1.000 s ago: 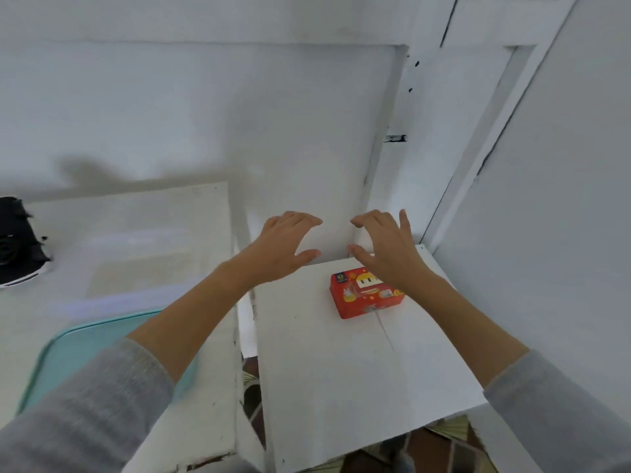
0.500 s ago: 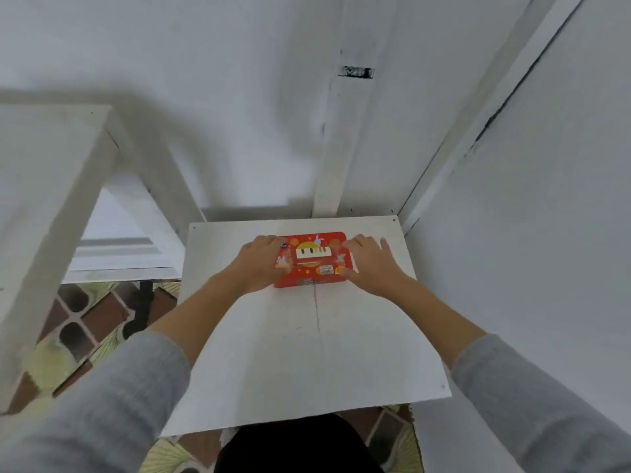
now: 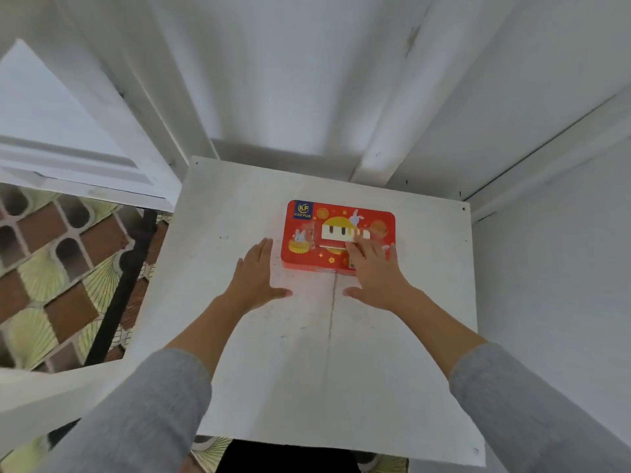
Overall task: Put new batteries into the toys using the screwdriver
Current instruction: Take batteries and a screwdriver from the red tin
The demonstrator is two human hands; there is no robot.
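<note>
A red toy box point(image 3: 327, 230) printed with rabbits and a small piano keyboard lies flat on the white board table point(image 3: 273, 370), toward its far side. My left hand point(image 3: 257, 273) rests flat on the table just left of the box, fingers apart, at most brushing its left edge. My right hand point(image 3: 372, 268) lies over the box's near right corner, fingers spread across its top and thumb on the table. Neither hand grips anything. No screwdriver or batteries are in view.
White walls close in behind and to the right of the table. To the left, a white shelf edge point(image 3: 78, 158) and a black metal leg point(image 3: 119, 295) stand over a patterned tile floor point(image 3: 44, 285).
Both hands held the box's two ends half a second ago. Now they have slid back toward me, the left off the box and the right flat on top.
</note>
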